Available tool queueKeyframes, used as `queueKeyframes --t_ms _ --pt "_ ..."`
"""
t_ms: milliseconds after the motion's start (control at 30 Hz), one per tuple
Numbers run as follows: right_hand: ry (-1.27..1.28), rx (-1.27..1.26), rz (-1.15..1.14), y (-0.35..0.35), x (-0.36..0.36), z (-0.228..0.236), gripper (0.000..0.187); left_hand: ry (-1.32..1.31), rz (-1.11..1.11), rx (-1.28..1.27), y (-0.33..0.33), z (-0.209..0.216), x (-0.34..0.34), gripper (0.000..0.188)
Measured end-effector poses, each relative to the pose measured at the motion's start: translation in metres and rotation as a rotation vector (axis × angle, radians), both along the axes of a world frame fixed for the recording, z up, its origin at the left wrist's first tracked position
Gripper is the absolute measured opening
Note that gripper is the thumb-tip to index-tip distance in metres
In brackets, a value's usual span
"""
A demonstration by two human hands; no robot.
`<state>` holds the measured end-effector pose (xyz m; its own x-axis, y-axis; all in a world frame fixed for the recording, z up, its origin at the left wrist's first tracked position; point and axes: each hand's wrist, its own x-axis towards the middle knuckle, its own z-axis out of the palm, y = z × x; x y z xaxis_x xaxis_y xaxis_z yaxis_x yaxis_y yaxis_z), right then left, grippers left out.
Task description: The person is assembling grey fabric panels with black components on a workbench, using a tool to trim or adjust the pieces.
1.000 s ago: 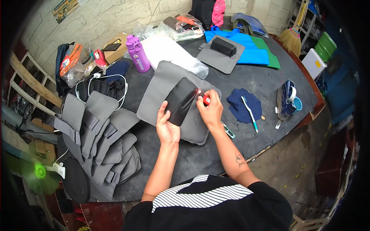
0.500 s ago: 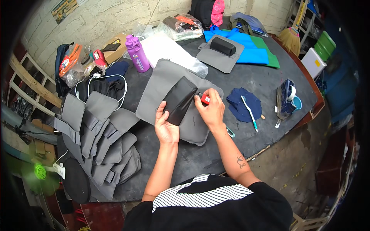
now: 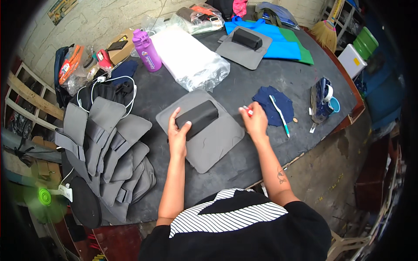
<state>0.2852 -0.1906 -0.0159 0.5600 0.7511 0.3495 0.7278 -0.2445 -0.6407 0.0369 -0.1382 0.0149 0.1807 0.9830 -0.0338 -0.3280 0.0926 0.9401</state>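
A grey rounded fabric panel lies turned like a diamond on the table, with a black padded block raised on its upper part. My left hand grips the block's left end, thumb on the near side and fingers on the far side. A loose dark thread shows near the panel's right edge. Just right of the panel, my right hand is closed around a small red object with a white patch. Its kind is mostly hidden by my fingers.
At left are overlapping grey fabric pieces and a spinning green fan. A purple bottle, plastic-wrapped white stack and another grey panel stand farther back. A toothbrush lies on navy cloth at right.
The grey panel has gone from lifted and tilted to lying flatter, nearer me. My right hand has moved right, away from the black block, with the red object. My left hand keeps its grip.
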Motion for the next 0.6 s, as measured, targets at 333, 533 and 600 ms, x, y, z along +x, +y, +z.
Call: queueKeyframes --t_ms 333,533,600 --pt "-0.184 -0.167 0.318 -0.088 0.02 -0.011 0.028 0.543 0.241 0.315 -0.03 -0.029 0.013 0.077" --pt "-0.114 0.126 0.161 -0.063 0.0 0.016 0.018 0.609 0.382 0.301 -0.026 -0.031 0.019 0.072" --pt "-0.291 0.186 0.353 -0.05 -0.017 0.018 0.024 0.595 0.379 0.297 -0.023 -0.034 0.018 0.071"
